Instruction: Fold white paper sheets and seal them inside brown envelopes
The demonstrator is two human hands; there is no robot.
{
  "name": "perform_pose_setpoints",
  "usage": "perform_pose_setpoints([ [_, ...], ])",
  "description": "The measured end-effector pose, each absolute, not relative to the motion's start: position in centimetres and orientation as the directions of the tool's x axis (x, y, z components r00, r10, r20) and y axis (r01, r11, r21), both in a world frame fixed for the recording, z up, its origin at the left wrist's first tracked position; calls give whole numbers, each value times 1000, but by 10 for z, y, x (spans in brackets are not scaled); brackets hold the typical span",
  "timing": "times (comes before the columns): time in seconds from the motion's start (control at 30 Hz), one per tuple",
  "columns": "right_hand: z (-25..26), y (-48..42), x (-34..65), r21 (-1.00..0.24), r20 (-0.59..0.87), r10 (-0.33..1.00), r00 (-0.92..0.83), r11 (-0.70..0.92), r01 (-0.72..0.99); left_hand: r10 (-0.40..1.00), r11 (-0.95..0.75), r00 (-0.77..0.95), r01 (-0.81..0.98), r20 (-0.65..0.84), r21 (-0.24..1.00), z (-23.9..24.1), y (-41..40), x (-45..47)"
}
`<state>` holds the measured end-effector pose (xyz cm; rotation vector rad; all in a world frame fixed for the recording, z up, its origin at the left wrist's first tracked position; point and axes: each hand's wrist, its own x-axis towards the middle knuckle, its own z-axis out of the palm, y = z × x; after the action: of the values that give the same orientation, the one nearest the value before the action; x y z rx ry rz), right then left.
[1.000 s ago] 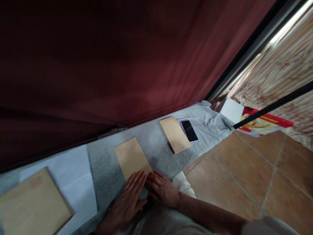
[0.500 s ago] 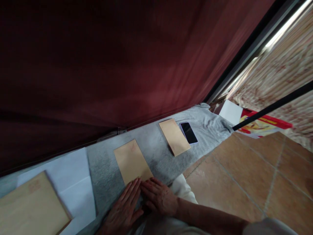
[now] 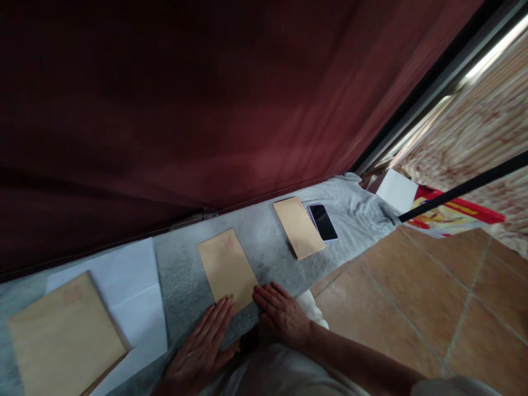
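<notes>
A tan paper envelope lies flat on the grey cloth, with a faint red mark near its far edge. My left hand rests with its fingertips on the envelope's near left corner, fingers stretched out and the thumb apart. At the near right corner, my right hand lies flat, its fingertips touching the edge. Neither hand grips anything.
More tan envelopes lie to the right, beside a phone. At left, a stack of larger tan envelopes partly covers white paper. A dark red curtain hangs behind; a black pole slants at right.
My hands have moved apart along the envelope's near edge, the right hand shifting right and the left slightly left. The camera view has shifted a little.
</notes>
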<state>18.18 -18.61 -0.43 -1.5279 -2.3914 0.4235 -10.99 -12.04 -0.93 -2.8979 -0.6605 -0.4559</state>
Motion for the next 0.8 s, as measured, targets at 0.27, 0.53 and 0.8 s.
perform_pose_setpoints([
  [0.27,-2,-188,166,-364,114,898,-425,436,823,448,-877,847,479,286,-46,-14,-126,-110],
  [0.53,-23,-187,144,-339,184,845,-502,534,774,643,-752,686,650,341,109,-23,-148,-103],
  [0.8,-16,-187,143,-323,189,868,-460,497,806,952,-266,150,834,266,484,-31,-162,-55],
])
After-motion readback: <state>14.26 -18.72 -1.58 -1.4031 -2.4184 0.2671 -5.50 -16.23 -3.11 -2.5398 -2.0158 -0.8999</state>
